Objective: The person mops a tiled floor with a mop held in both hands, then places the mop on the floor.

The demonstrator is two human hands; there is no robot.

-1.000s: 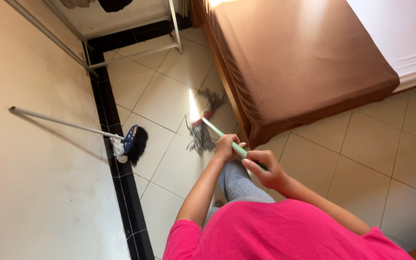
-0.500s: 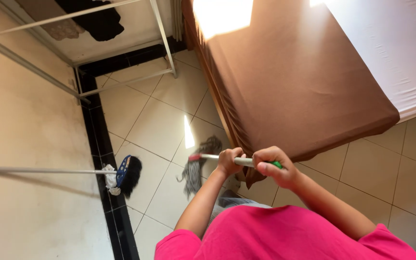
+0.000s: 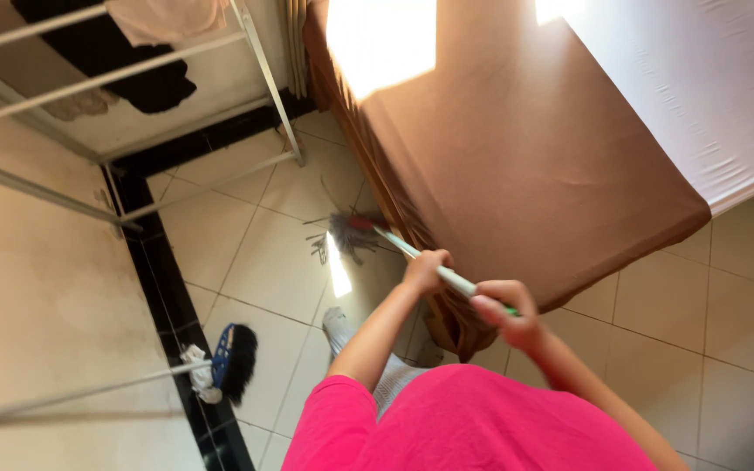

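Both my hands grip the pale green handle of a mop (image 3: 353, 234). My left hand (image 3: 425, 270) holds it lower down the shaft, my right hand (image 3: 506, 310) near its green top end. The grey stringy mop head with a red collar lies on the cream floor tiles, right beside the edge of the bed (image 3: 525, 157) with its brown cover. My pink top fills the bottom of the view and my foot (image 3: 339, 327) stands on the tiles below the mop head.
A black-bristled broom (image 3: 236, 362) with a long grey handle leans against the cream wall at lower left. A white metal drying rack (image 3: 263, 78) with dark and pale clothes stands at the top. A white sheet (image 3: 700, 87) covers the bed's right side.
The mop head has moved farther away along the floor beside the bed. My hands have followed it forward, and the camera has tilted up toward the drying rack.
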